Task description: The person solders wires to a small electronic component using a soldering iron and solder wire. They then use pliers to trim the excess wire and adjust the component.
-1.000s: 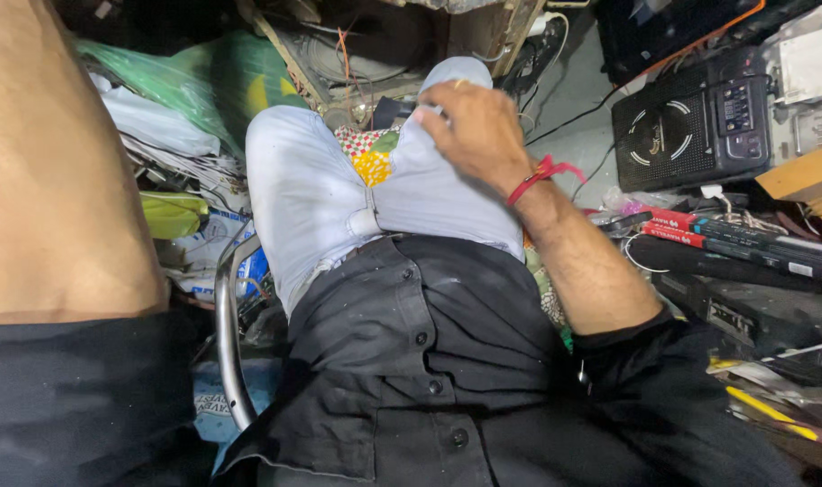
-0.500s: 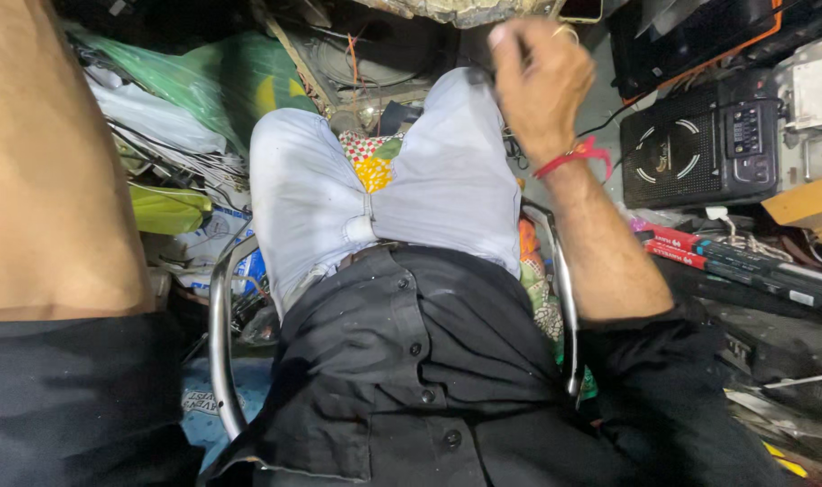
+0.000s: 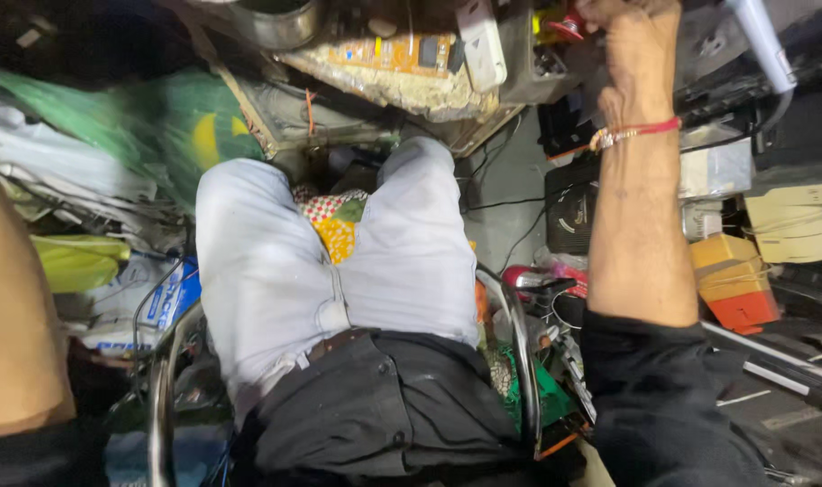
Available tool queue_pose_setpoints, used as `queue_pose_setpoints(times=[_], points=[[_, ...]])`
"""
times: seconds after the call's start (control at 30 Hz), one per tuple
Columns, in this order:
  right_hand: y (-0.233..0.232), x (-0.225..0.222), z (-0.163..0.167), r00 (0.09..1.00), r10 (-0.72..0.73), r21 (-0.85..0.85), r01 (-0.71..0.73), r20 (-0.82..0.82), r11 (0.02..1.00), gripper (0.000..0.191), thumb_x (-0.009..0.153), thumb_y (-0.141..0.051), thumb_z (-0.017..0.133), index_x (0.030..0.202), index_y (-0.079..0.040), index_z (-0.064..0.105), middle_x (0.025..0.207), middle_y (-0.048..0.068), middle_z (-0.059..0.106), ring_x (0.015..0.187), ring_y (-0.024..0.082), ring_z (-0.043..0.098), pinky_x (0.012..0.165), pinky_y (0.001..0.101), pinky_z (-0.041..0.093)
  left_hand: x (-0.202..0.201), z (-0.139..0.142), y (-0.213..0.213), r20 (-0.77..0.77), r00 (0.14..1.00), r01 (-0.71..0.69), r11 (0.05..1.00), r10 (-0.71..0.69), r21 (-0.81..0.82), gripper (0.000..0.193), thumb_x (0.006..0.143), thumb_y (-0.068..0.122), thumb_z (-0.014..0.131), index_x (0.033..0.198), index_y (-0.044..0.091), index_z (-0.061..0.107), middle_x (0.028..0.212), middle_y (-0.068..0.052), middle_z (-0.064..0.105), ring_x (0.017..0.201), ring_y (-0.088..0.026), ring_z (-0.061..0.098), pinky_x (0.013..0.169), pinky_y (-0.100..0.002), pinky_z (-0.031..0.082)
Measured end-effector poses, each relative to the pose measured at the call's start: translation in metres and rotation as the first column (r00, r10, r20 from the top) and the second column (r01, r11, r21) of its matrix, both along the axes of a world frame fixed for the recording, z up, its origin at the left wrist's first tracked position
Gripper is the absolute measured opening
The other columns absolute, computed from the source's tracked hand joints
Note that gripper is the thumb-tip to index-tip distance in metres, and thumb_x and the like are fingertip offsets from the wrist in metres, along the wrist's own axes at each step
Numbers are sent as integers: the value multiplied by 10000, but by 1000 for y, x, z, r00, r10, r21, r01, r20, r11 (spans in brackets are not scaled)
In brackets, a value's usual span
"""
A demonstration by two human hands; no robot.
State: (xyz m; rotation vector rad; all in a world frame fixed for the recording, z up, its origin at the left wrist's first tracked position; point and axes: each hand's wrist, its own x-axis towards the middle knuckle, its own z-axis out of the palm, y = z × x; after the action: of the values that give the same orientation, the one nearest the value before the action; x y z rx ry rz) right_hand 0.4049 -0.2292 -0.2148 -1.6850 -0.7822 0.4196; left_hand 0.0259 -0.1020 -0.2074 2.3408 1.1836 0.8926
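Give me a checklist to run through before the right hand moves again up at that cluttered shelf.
1. Right hand in full view: not ok, fingers cut off by the frame's top edge.
2. What it holds: cannot tell.
3. Left hand in view: not ok, only the forearm shows.
4. Red wrist thread clear of snags: ok.
5. White tube beside the hand, apart from it: cannot tell.
6. Person seated steady, light trousers on the chair: ok.

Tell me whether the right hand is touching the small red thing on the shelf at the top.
Cannot tell. In the head view the right hand reaches up beside the small red thing, but the fingers are cut off by the frame edge, so neither contact nor gap shows.
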Motion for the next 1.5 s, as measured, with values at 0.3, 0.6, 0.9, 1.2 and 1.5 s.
queue_pose_setpoints(times=[0.3, 0.6, 0.9, 1.2, 1.5], points=[[-62, -9, 1, 603, 414, 423, -137, -682, 896, 225, 1045, -145, 632, 1253, -59, 620, 1243, 158, 708, 1125, 277, 699, 968, 479, 605, -15, -36, 79, 82, 996, 46, 998, -43, -33, 226, 1209, 158, 420, 1285, -20, 537, 1013, -84, 598, 880, -160, 559, 842, -275, 469], [-97, -45, 86, 711, 593, 542, -349, -378, 764, 450, 999, -77, 736, 1385, 89, 575, 1165, 220, 698, 1110, 337, 725, 1020, 539, 587, -72, 5, 107, 527, 838, 212, 975, -145, -69, 240, 1242, 157, 401, 1329, -34, 518, 1042, -72, 585, 901, -134, 541, 866, -248, 462], [99, 70, 143, 936, 345, 356, -300, -71, 885, 413, 950, -30, 780, 1318, -8, 593, 1153, 112, 753, 950, 164, 705, 813, 283, 567, -23, 80, 63, 518, 854, 43, 999, -41, 8, 275, 1185, 199, 577, 1222, -70, 532, 1018, -102, 699, 828, -100, 639, 812, -231, 524], [103, 66, 128, 886, 369, 378, -251, -280, 891, 478, 927, -86, 773, 1339, -15, 542, 1123, 133, 742, 977, 220, 739, 898, 399, 618, -21, 80, 70, 453, 891, 9, 999, -30, 48, 248, 1160, 170, 598, 1176, -76, 574, 969, -127, 730, 859, -120, 685, 824, -234, 541], [104, 67, 121, 920, 248, 302, -154, -304, 941, 465, 918, -78, 741, 1332, -42, 534, 1054, 90, 733, 943, 197, 714, 841, 392, 598, -18, 80, 73, 460, 888, 0, 998, -30, 64, 228, 1112, 169, 601, 1202, -42, 604, 958, -115, 721, 847, -146, 681, 814, -273, 536]])
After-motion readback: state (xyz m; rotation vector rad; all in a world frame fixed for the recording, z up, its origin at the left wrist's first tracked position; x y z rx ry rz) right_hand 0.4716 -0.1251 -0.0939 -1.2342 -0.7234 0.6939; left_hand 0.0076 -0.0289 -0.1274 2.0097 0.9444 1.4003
